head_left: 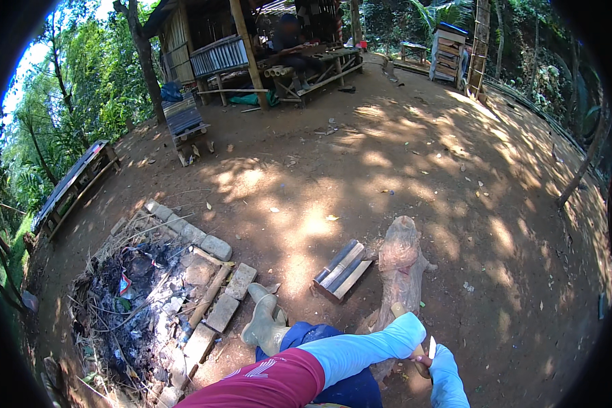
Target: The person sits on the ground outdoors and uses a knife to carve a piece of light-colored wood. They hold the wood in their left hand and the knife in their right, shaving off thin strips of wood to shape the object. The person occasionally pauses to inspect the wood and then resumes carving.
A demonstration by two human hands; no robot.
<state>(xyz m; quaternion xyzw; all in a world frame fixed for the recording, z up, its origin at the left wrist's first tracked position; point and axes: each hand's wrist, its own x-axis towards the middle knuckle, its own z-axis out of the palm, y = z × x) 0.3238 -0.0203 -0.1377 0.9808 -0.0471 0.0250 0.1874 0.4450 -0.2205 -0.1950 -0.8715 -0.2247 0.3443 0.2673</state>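
Note:
My left arm, in a maroon sleeve with a light blue cover, reaches across to the right. Its covered left hand (409,330) is closed over a pale wooden stick (398,310), whose end shows beyond the hand; the fingers are mostly hidden. Close beside it, my right hand (428,363) comes in from the lower right under a light blue cover, fingers curled. Between the hands stands a pale pointed tip (432,345), perhaps a blade; what the right hand grips is unclear. A thick log (401,255) lies in front of both hands.
A small slatted wooden block (343,269) lies left of the log. Brick-edged ashes (139,292) spread at the left, near my boot (264,325). Bamboo benches (75,183) stand farther left. A person (291,44) sits at the hut; a wooden box (447,54) stands far right.

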